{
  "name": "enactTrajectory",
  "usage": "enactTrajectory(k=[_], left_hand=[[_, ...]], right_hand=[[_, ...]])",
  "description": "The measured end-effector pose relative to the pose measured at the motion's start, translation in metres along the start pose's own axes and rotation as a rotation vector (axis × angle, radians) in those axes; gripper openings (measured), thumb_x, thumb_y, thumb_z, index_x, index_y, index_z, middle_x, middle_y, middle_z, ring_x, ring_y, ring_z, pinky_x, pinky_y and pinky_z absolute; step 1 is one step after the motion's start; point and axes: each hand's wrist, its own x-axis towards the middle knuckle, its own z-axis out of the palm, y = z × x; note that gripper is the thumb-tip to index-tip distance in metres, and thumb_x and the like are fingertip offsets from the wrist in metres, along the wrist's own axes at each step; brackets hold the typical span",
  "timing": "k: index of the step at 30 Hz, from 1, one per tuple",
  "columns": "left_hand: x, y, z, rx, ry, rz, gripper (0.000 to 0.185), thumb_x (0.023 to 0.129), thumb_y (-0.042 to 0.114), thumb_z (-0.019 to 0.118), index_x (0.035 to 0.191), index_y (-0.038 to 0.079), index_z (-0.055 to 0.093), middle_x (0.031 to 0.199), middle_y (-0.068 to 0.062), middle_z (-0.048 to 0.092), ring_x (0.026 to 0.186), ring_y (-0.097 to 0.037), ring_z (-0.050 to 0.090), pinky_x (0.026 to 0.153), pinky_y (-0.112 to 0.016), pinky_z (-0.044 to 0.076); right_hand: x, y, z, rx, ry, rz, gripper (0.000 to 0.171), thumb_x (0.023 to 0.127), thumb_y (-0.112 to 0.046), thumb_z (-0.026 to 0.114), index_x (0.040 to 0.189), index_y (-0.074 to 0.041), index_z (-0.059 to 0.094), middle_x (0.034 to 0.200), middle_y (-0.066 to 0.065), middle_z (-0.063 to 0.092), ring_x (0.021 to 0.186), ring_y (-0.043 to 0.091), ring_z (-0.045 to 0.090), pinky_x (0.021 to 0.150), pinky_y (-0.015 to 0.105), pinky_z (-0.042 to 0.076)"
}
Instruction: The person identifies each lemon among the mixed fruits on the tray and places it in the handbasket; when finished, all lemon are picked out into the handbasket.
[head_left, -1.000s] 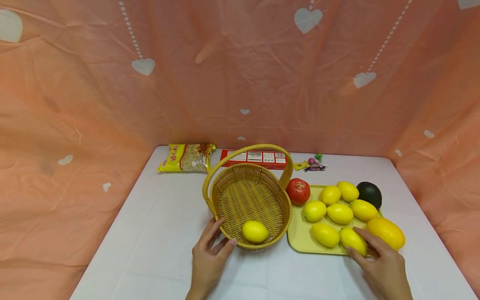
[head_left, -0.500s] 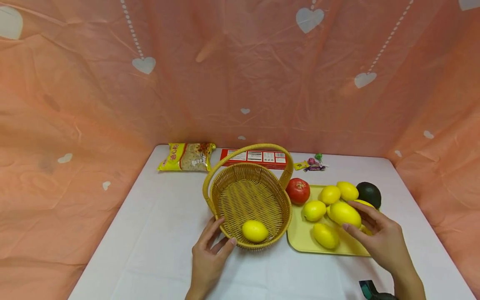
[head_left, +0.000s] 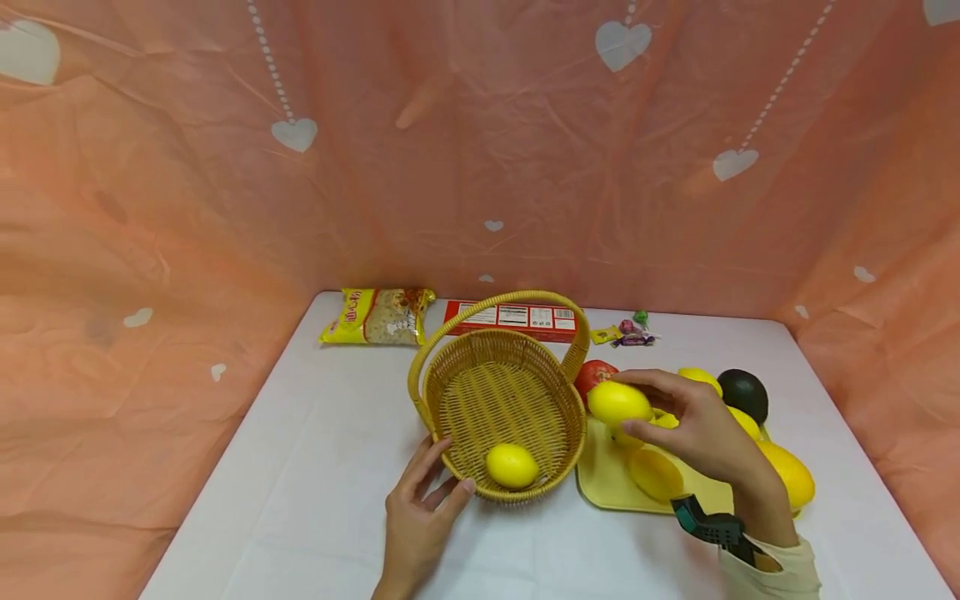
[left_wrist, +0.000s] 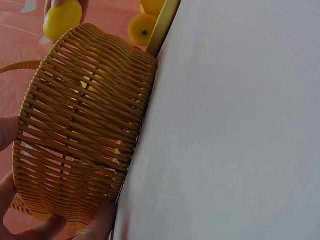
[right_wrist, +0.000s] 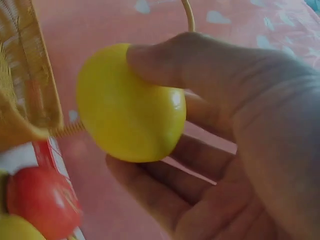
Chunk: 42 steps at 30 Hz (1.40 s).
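Note:
A round woven basket [head_left: 498, 396] with an arched handle stands on the white tablecloth, one lemon [head_left: 512, 466] lying inside near its front rim. My left hand [head_left: 420, 508] grips the basket's near-left side, thumb and forefinger at the rim. In the left wrist view, other fingertips rest low on the woven wall. My right hand [head_left: 701, 429] holds another lemon [right_wrist: 125, 105] between thumb and fingers, just right of the basket. This lemon is raised above the tray and overlaps the red pomegranate [head_left: 595, 377] in the head view. Several lemons on the tray are partly hidden by the hand.
The yellow tray [head_left: 611, 492] sits right of the basket. Beside it are a dark green avocado [head_left: 743, 396] and a large orange-yellow fruit [head_left: 791, 475]. Behind the basket lie a food bag [head_left: 386, 317], a red box [head_left: 558, 325] and small candies [head_left: 633, 333].
My right hand has picked a lemon off the tray's front and carried it up and left toward the basket. The left hand and basket have stayed in place.

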Motion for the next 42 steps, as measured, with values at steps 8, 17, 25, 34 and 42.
enactTrajectory(k=[8,17,25,34,42], left_hand=[[0.001,-0.001,-0.001,0.002,0.011,-0.002,0.062,0.091,0.0,0.087,0.149,-0.001,0.064,0.17,-0.027,0.042,0.143,-0.05,0.056,0.103,-0.034,0.063],[0.001,0.0,-0.002,-0.003,0.013,-0.027,0.063,0.09,-0.001,0.088,0.149,0.0,0.065,0.169,-0.024,0.044,0.144,-0.046,0.057,0.102,-0.031,0.063],[-0.002,0.004,-0.002,0.01,0.01,-0.028,0.06,0.092,0.001,0.087,0.148,0.001,0.066,0.169,-0.024,0.045,0.144,-0.048,0.057,0.103,-0.037,0.064],[0.0,0.002,-0.002,0.015,0.01,-0.029,0.061,0.091,0.001,0.088,0.148,0.006,0.067,0.169,-0.023,0.046,0.145,-0.045,0.056,0.102,-0.033,0.064],[0.001,0.002,-0.002,0.004,0.007,-0.03,0.061,0.09,0.0,0.089,0.147,0.007,0.068,0.169,-0.025,0.045,0.145,-0.046,0.056,0.102,-0.032,0.063]], right_hand=[[0.02,-0.003,0.028,0.039,-0.192,0.013,0.046,0.095,-0.019,0.089,0.138,-0.02,0.074,0.134,-0.003,0.076,0.117,0.013,0.072,0.108,0.023,0.058],[0.031,-0.015,0.067,-0.023,-0.337,0.021,0.042,0.091,-0.018,0.085,0.132,-0.027,0.076,0.124,-0.012,0.076,0.106,0.01,0.068,0.099,0.029,0.061],[0.033,-0.026,0.097,-0.031,-0.422,0.0,0.044,0.091,-0.018,0.087,0.134,-0.022,0.076,0.125,-0.014,0.076,0.105,0.007,0.066,0.096,0.028,0.06],[0.034,-0.032,0.109,0.061,-0.357,-0.068,0.045,0.096,-0.026,0.087,0.138,-0.016,0.076,0.135,0.003,0.079,0.121,0.019,0.074,0.108,0.037,0.062],[0.029,-0.018,0.084,0.36,-0.279,-0.002,0.043,0.099,-0.015,0.084,0.139,-0.006,0.074,0.137,0.016,0.076,0.128,0.032,0.073,0.11,0.05,0.062]])
